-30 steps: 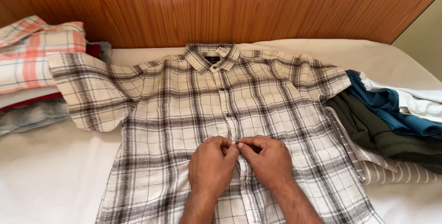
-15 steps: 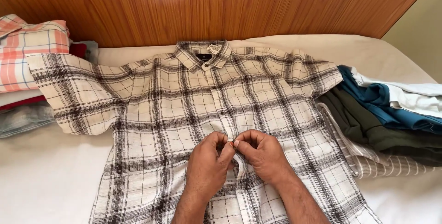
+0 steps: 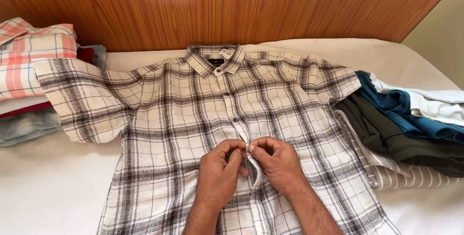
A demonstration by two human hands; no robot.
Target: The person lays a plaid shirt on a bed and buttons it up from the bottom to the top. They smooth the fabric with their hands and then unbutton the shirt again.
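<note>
A cream short-sleeved shirt with dark checks (image 3: 183, 104) lies flat, front up, on a white bed (image 3: 53, 191), collar toward the wooden headboard. Its upper buttons are fastened. My left hand (image 3: 220, 170) and my right hand (image 3: 273, 160) meet at the button strip in the shirt's middle, each pinching one edge of the strip between thumb and fingers. Just below my fingers the strip gapes open a little.
A stack of folded clothes topped by an orange-checked one (image 3: 29, 56) stands at the left. At the right lies a pile of blue, dark green, white and striped garments (image 3: 411, 124). A wooden headboard (image 3: 232, 8) runs along the back.
The view has shifted slightly, so the shirt sits a bit to the left. My hands stay pinched at the same spot on the button strip, fingers working slightly.
</note>
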